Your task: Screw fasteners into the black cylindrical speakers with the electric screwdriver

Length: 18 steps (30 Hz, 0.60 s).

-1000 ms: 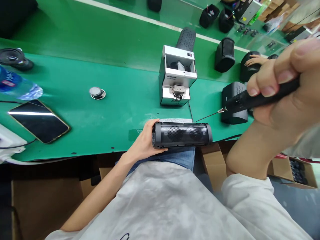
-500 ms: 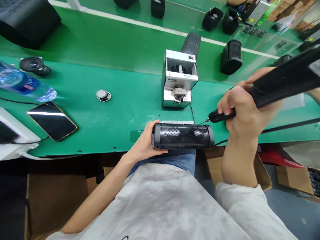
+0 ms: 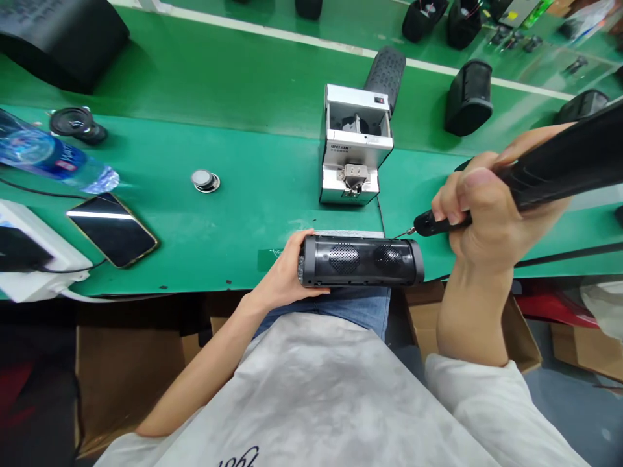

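Observation:
A black cylindrical speaker (image 3: 363,261) with two perforated round grilles lies sideways at the table's front edge. My left hand (image 3: 291,272) is wrapped round its left end, thumb on the far side and fingers beneath. My right hand (image 3: 491,201) grips a black electric screwdriver (image 3: 549,172), its body slanting up to the right. The thin bit points left and its tip is close to the speaker's upper right edge; whether it touches cannot be made out. Beyond the speaker stands a silver screw feeder (image 3: 357,146).
On the green table (image 3: 233,227) lie a phone (image 3: 113,228), a plastic water bottle (image 3: 51,155), a small round driver (image 3: 205,181) and a larger speaker driver (image 3: 78,124). A white device (image 3: 36,259) sits at left. Black speaker housings (image 3: 468,97) stand along the back.
The view has shifted slightly, so most things appear a little further right and higher. Both hands keep their holds, and the screwdriver stays near the speaker's upper right edge.

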### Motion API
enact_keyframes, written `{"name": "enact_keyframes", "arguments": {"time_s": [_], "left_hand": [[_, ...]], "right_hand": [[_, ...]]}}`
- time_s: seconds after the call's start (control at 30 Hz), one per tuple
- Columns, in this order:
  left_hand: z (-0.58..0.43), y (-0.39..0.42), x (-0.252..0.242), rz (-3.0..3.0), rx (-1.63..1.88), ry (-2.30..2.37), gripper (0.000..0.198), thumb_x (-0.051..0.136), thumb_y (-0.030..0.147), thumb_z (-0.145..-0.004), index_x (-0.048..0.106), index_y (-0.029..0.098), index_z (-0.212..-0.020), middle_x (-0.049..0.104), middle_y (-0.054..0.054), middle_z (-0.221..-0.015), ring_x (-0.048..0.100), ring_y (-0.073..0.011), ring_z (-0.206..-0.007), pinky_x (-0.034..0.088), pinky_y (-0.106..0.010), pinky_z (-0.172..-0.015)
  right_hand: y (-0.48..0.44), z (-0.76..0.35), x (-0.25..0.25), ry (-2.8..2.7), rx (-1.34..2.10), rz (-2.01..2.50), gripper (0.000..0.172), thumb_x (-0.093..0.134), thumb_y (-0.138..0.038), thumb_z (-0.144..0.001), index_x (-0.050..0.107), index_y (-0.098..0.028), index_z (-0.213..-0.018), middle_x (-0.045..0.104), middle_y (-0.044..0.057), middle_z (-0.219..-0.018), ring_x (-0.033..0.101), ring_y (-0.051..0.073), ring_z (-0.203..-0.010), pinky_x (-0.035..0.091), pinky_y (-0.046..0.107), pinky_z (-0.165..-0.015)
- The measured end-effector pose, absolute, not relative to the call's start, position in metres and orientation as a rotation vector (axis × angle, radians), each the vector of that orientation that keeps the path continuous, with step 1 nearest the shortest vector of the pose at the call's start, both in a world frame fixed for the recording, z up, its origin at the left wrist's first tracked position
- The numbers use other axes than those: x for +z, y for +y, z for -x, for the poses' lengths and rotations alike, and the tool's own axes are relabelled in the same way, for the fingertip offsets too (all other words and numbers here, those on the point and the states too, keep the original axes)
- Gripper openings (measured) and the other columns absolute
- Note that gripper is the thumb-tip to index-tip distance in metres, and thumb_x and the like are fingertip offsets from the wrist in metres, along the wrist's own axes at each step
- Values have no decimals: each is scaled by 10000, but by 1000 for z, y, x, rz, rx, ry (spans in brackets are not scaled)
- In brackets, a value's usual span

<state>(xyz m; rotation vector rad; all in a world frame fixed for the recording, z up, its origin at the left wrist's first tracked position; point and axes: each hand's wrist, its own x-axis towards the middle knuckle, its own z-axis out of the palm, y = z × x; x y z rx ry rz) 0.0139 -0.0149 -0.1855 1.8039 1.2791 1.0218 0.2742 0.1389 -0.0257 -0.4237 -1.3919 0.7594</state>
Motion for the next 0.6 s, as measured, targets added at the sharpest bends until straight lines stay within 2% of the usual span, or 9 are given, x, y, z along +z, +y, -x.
{"name": "enact_keyframes", "arguments": {"time_s": [0.13,0.27,0.33,0.43,0.53,0.6], "left_hand": [[-15,-15,-187,-1790,1027,1286,1274,1080,442,-748,281,306,-1731,477,-201,-1718,554,-453,-1596,487,-628,-1341],[-18,-15,-187,-1800,1060,1265,1265,1076,391,-752,274,310,-1727,488,-196,-1702,557,-443,-1589,493,-624,-1333],[-18,-15,-186,-1816,1074,1253,1256,1071,369,-759,271,308,-1725,487,-199,-1700,551,-440,-1593,496,-622,-1330],[-18,-15,-184,-1829,1071,1249,1238,1058,375,-781,266,305,-1730,485,-207,-1700,544,-449,-1599,503,-635,-1319],[-18,-15,-182,-1834,1065,1242,1234,1050,403,-795,259,306,-1737,490,-207,-1689,555,-452,-1587,521,-640,-1301],[-18,-15,-182,-1838,1069,1230,1226,1044,413,-803,258,305,-1738,489,-207,-1688,558,-450,-1584,524,-637,-1298]], "right_hand": [[140,-275,-29,-1388,739,483,406,996,-366,-755,636,-266,-912,452,-64,-608,337,98,-355,288,275,-294],[147,-278,-36,-1399,767,458,363,976,-337,-763,664,-273,-939,529,-70,-642,347,87,-334,271,243,-288],[150,-280,-33,-1439,813,417,357,972,-333,-774,659,-262,-931,516,-78,-617,346,92,-317,279,231,-282],[150,-278,-14,-1518,861,365,339,983,-339,-774,695,-247,-926,447,-90,-532,308,112,-286,279,242,-263],[151,-262,19,-1540,837,268,267,926,-300,-813,809,-250,-1048,451,-80,-547,349,103,-332,302,229,-290],[159,-241,37,-1424,720,150,217,849,-250,-834,827,-264,-1050,422,-84,-565,373,73,-377,288,195,-331]]}}
